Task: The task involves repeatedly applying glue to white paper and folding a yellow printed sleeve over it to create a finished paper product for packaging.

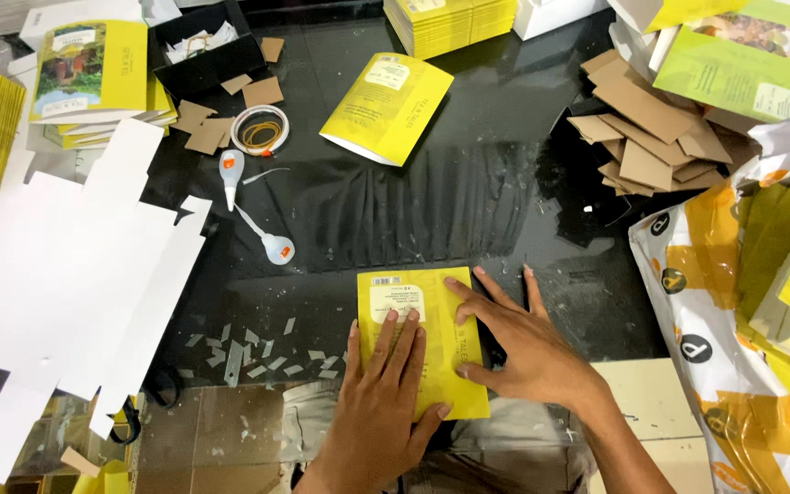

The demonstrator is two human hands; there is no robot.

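Observation:
A flat yellow pouch (pixel 436 316) with a white label lies at the near edge of the black table. My left hand (pixel 378 402) presses flat on its lower left part, fingers spread. My right hand (pixel 514 343) lies flat across its right side, fingers apart, some resting on the table beside it. Neither hand grips the pouch. A second yellow pouch (pixel 388 107) lies further back in the middle.
Two small glue tubes (pixel 253 210) and a roll of tape (pixel 260 130) lie at left. White flat box blanks (pixel 66 274) cover the left side. Brown card pieces (pixel 651 128) pile at back right, yellow printed bags (pixel 742 302) at right. Yellow stacks (pixel 450 20) stand behind.

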